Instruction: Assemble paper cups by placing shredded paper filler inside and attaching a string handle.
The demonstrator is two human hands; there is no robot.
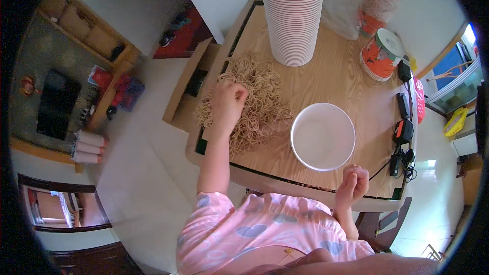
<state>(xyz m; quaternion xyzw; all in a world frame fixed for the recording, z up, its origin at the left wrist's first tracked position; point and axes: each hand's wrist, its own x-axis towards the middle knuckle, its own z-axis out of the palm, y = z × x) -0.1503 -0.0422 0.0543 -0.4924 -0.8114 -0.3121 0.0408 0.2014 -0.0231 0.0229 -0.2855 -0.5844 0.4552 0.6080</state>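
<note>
A loose heap of thin tan loops (260, 112), looking like rubber bands, covers the left part of the wooden table. My left hand (228, 103) rests over the heap with its fingers curled in; whatever they grip is hidden. To the right of the heap stands a white paper bucket (323, 136), its wide mouth facing up and nothing visible inside. My right hand (355, 182) is closed in a fist by the table's front edge, just right of the bucket and apart from it. What it holds, if anything, does not show.
A tall stack of white buckets with red rims (293, 18) rises at the back. Orange patterned buckets (379, 56) stand at the back right. Power adapters (403, 131) and black cables line the right edge. An open cardboard box (186, 89) sits left of the table (326, 84).
</note>
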